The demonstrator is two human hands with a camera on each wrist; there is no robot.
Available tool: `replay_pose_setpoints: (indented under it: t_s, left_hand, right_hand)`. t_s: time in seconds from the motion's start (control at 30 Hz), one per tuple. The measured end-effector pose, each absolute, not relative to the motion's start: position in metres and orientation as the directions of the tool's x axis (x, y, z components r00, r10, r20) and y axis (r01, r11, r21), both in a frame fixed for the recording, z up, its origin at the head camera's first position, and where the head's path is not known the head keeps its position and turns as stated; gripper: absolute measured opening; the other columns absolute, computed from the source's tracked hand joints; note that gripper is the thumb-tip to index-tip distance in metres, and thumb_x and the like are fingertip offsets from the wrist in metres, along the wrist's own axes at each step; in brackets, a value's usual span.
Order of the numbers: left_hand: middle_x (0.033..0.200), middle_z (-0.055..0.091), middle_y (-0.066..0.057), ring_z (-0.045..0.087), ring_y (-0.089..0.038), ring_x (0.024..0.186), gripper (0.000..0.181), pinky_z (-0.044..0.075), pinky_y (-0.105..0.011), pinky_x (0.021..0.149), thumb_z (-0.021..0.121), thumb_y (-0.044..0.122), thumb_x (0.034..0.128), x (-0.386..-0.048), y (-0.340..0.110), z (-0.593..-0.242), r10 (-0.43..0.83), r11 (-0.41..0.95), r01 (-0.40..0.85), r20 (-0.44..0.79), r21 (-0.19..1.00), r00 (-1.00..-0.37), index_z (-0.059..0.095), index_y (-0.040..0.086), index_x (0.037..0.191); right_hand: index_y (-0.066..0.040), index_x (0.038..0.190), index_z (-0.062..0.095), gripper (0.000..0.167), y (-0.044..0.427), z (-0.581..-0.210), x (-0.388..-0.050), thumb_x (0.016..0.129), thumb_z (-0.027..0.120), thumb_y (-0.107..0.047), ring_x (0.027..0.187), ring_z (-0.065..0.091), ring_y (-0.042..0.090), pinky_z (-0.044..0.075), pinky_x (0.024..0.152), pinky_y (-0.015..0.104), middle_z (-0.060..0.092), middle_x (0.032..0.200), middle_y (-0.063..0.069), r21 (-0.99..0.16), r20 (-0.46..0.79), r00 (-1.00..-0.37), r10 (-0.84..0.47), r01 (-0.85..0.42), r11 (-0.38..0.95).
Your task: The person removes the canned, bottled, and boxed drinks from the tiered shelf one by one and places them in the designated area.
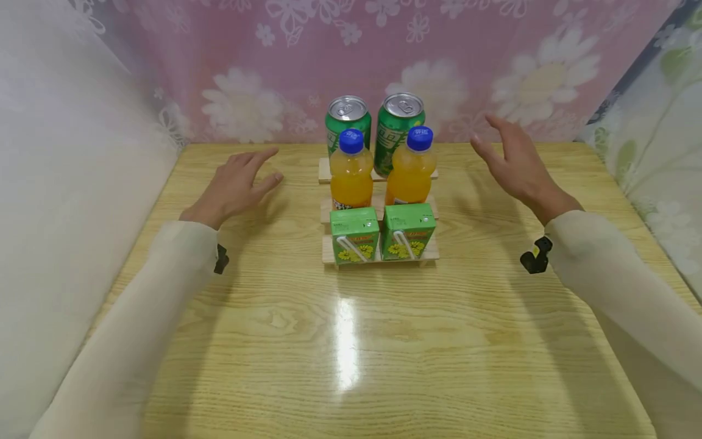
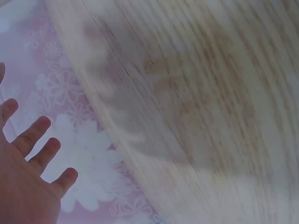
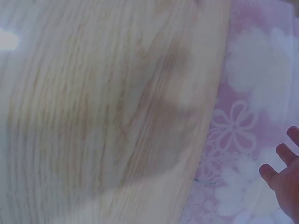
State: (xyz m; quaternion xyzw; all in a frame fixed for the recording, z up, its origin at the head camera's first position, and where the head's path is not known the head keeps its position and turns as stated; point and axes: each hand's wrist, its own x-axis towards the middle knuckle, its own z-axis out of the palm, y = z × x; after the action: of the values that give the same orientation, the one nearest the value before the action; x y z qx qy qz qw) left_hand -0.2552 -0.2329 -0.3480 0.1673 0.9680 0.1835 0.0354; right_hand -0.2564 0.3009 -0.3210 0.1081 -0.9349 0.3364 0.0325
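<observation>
Drinks rack (image 1: 326, 250) sits between left hand (image 1: 236, 184) and right hand (image 1: 517, 161), each grip wide and bare; this seems a pause; holding the rack would need hands closer.

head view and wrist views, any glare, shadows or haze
Head view: bright glare streak on the table, soft shadows to both sides; left wrist: pale, hazy, with a fingered shadow on the table; right wrist: also hazy, soft-edged shadow, white glare spot at upper left.
</observation>
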Motion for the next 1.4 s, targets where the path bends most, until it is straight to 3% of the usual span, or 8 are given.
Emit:
replay_pose_setpoints:
  t_s: [0.2, 0.47, 0.67, 0.8, 1.03, 1.4]
  left_hand:
    - [0.177, 0.034, -0.016, 0.026, -0.048, 0.164, 0.074, 0.015, -0.08, 0.129, 0.043, 0.065, 0.1125, -0.249, -0.231, -0.349, 0.364, 0.856, 0.344, 0.021, 0.385, -0.931, 0.024, 0.03, 0.175]
    - [0.176, 0.038, -0.013, 0.029, -0.046, 0.163, 0.074, 0.019, -0.076, 0.131, 0.047, 0.062, 0.1128, -0.241, -0.231, -0.351, 0.397, 0.817, 0.368, 0.03, 0.443, -0.917, 0.026, 0.028, 0.175]
    - [0.175, 0.04, -0.01, 0.031, -0.043, 0.163, 0.071, 0.024, -0.072, 0.131, 0.049, 0.059, 0.1133, -0.235, -0.231, -0.354, 0.428, 0.79, 0.394, 0.036, 0.47, -0.903, 0.028, 0.028, 0.174]
    - [0.173, 0.044, -0.011, 0.036, -0.041, 0.161, 0.069, 0.029, -0.068, 0.131, 0.051, 0.054, 0.1141, -0.231, -0.229, -0.355, 0.457, 0.766, 0.426, 0.059, 0.482, -0.887, 0.033, 0.023, 0.173]
    - [0.167, 0.05, -0.01, 0.038, -0.039, 0.159, 0.058, 0.03, -0.064, 0.131, 0.053, 0.049, 0.1146, -0.225, -0.222, -0.355, 0.461, 0.748, 0.416, 0.047, 0.518, -0.886, 0.052, 0.014, 0.16]
    - [0.161, 0.057, -0.009, 0.043, -0.035, 0.156, 0.05, 0.033, -0.06, 0.131, 0.056, 0.045, 0.1145, -0.217, -0.216, -0.359, 0.49, 0.715, 0.44, 0.059, 0.544, -0.87, 0.06, 0.011, 0.151]
  right_hand:
    - [-0.02, 0.177, 0.015, 0.074, 0.29, -0.314, -0.253, 0.116, 0.04, -0.055, 0.17, 0.012, 0.039, 0.01, 0.136, 0.07, 0.017, 0.183, 0.012, -0.651, 0.147, -0.972, -0.181, -0.233, 0.722]
    - [-0.029, 0.176, 0.018, 0.071, 0.275, -0.304, -0.251, 0.115, 0.041, -0.057, 0.17, 0.016, 0.034, 0.013, 0.137, 0.068, 0.023, 0.182, 0.007, -0.706, 0.136, -0.974, -0.183, -0.225, 0.672]
    - [-0.032, 0.175, 0.022, 0.066, 0.261, -0.298, -0.249, 0.116, 0.04, -0.053, 0.167, 0.026, 0.035, 0.014, 0.139, 0.06, 0.029, 0.18, 0.01, -0.742, 0.148, -0.967, -0.207, -0.247, 0.624]
    - [-0.037, 0.174, 0.023, 0.063, 0.253, -0.294, -0.246, 0.116, 0.04, -0.054, 0.166, 0.028, 0.037, 0.017, 0.138, 0.063, 0.031, 0.179, 0.009, -0.773, 0.143, -0.963, -0.228, -0.252, 0.582]
    - [-0.03, 0.174, 0.028, 0.061, 0.233, -0.286, -0.243, 0.117, 0.039, -0.049, 0.164, 0.034, 0.036, 0.021, 0.137, 0.064, 0.041, 0.174, 0.014, -0.79, 0.18, -0.949, -0.259, -0.297, 0.537]
    - [-0.026, 0.173, 0.031, 0.059, 0.212, -0.278, -0.237, 0.117, 0.038, -0.046, 0.162, 0.036, 0.037, 0.022, 0.137, 0.061, 0.04, 0.173, 0.016, -0.82, 0.196, -0.926, -0.322, -0.335, 0.464]
